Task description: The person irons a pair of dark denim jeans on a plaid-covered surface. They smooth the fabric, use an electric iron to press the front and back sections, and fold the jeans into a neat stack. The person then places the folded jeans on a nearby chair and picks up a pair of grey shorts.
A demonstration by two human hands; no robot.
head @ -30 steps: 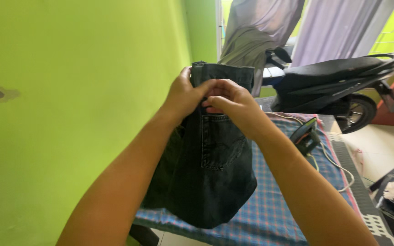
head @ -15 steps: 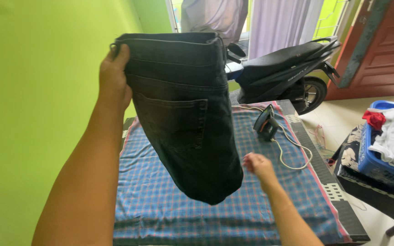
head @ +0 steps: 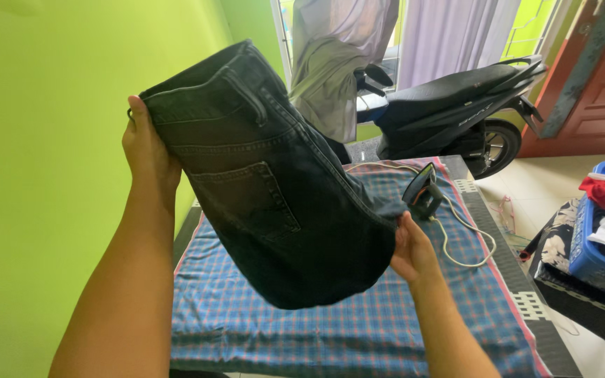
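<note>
Lime-green walls close the room on my left, and ahead a window hung with pale lilac curtains lets in daylight; one grey garment hangs in front of it. Below me stands the desk, a dark surface with a patterned edge, spread with one blue-and-red checked cloth that covers nearly all of it. On the far part of that cloth sits one clothes iron, tipped up on its heel, its pale cord looping across the checks toward the right edge. Beyond the desk I count one black scooter parked by a reddish-brown door. At the right, on a low dark stand, is one blue laundry basket heaped with white and red clothes. I see two hands, both mine, and one pair of dark jeans. My left hand is raised high and clenched on the waistband at its left corner, thumb side hidden behind the denim. My right hand is lower, grasping the folded edge of the legs. Between them the jeans hang slanted in the air above the cloth, back pocket facing me, not touching the desk.
</note>
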